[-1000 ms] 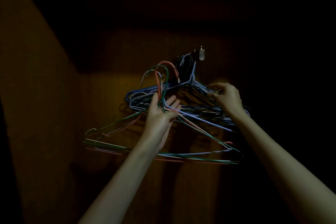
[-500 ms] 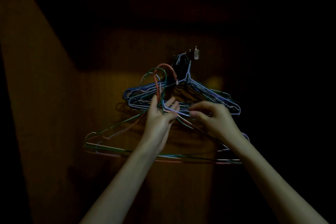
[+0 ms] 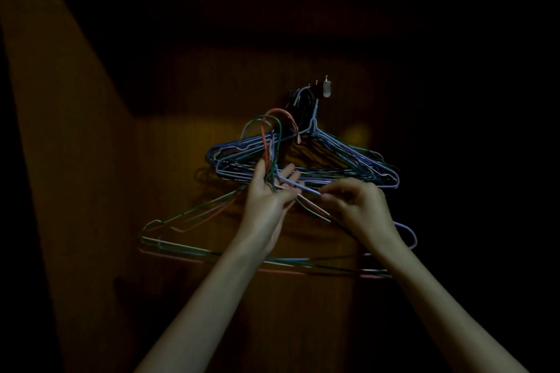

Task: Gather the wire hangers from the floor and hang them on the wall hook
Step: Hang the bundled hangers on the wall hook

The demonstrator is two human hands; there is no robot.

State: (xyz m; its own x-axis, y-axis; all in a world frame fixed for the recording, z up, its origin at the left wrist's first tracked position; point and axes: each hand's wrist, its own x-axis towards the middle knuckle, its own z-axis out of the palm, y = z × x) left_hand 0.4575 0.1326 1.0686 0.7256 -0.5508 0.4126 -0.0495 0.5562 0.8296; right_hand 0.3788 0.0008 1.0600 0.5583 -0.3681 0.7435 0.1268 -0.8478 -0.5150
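Purple wire hanger [image 3: 298, 187] pinched between right hand [image 3: 360, 209] fingers [image 3: 328, 194], left hand [image 3: 269, 194] gripping necks

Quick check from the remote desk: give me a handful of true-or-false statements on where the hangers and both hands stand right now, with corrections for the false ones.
1. A bunch of hangers already hangs from the wall hook. True; the hung bunch is mostly blue wire.
2. The left hand is empty. False; it holds the necks of a second bundle of hangers, below the hung bunch.
3. The hooks of the held bundle are already over the wall hook. False; the pink and green hooks sit lower and to its left.
4. The right hand pinches a wire of the held bundle. True.
5. The right hand reaches up to the wall hook. False; it is level with the left hand.
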